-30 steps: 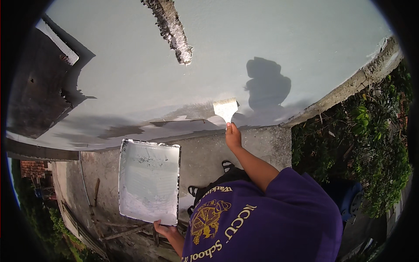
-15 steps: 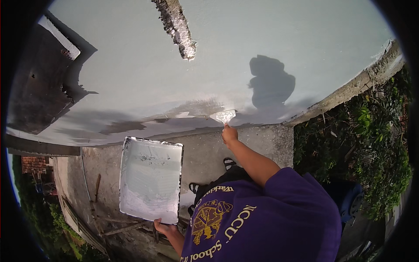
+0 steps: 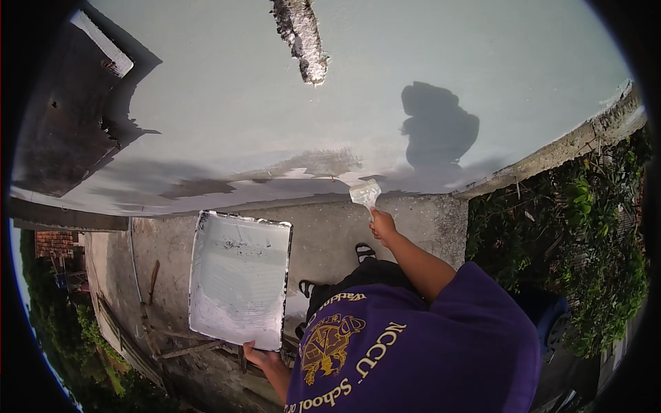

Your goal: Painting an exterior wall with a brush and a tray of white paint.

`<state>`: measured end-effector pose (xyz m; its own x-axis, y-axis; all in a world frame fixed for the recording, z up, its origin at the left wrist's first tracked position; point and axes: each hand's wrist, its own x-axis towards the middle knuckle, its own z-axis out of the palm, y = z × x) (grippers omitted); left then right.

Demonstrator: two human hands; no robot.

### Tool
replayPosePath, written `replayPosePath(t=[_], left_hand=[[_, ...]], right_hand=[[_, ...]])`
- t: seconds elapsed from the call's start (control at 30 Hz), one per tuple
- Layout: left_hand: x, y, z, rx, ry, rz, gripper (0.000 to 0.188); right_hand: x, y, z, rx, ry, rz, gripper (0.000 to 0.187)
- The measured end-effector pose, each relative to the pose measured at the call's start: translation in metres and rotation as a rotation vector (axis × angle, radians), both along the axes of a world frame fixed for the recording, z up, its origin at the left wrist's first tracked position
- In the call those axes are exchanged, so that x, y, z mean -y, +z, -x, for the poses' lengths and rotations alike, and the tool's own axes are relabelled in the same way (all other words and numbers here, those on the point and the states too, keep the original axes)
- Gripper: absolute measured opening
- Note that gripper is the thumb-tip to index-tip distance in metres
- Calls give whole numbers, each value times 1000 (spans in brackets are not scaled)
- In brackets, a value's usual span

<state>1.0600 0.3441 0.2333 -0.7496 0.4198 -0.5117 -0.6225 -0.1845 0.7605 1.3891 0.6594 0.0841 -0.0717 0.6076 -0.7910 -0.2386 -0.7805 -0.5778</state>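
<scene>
On my head view, the right hand (image 3: 383, 226) has its fingers clamped on the handle of a wide, flat, paint-coated brush (image 3: 365, 195). The brush sits at the foot of the pale painted wall (image 3: 227, 89), just beside a bare grey patch (image 3: 317, 164); I cannot tell whether it touches the wall. The left hand (image 3: 260, 356) grips the near edge of a rectangular paint tray (image 3: 241, 272), thumb over the rim; I find its other fingers mostly hidden. Pale paint coats the tray's interior. A rough channel (image 3: 301, 41) breaks the wall above.
</scene>
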Motion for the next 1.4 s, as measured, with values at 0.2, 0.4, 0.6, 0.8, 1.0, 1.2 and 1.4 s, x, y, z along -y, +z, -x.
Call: replayPosePath(t=[0.2, 0.4, 0.6, 0.8, 1.0, 1.2, 1.4], left_hand=[[-4, 9, -6, -10, -7, 15, 69], [-2, 4, -3, 21, -14, 45, 71], [-1, 1, 4, 46, 3, 72, 70], [-8, 14, -2, 19, -48, 70, 68], [-4, 15, -2, 13, -49, 83, 69], [15, 9, -5, 4, -9, 108, 67], [15, 9, -12, -7, -20, 88, 67]], right_hand=[[-51, -6, 35, -103, -94, 0, 35], [-32, 16, 61, 262, 29, -394, 39], [-4, 47, 60, 540, 176, -841, 36], [-37, 15, 63, 758, 97, -718, 40], [-21, -53, 72, 803, 202, -459, 42], [-25, -69, 66, 208, 34, 41, 38], [-52, 3, 65, -93, -128, 8, 34]])
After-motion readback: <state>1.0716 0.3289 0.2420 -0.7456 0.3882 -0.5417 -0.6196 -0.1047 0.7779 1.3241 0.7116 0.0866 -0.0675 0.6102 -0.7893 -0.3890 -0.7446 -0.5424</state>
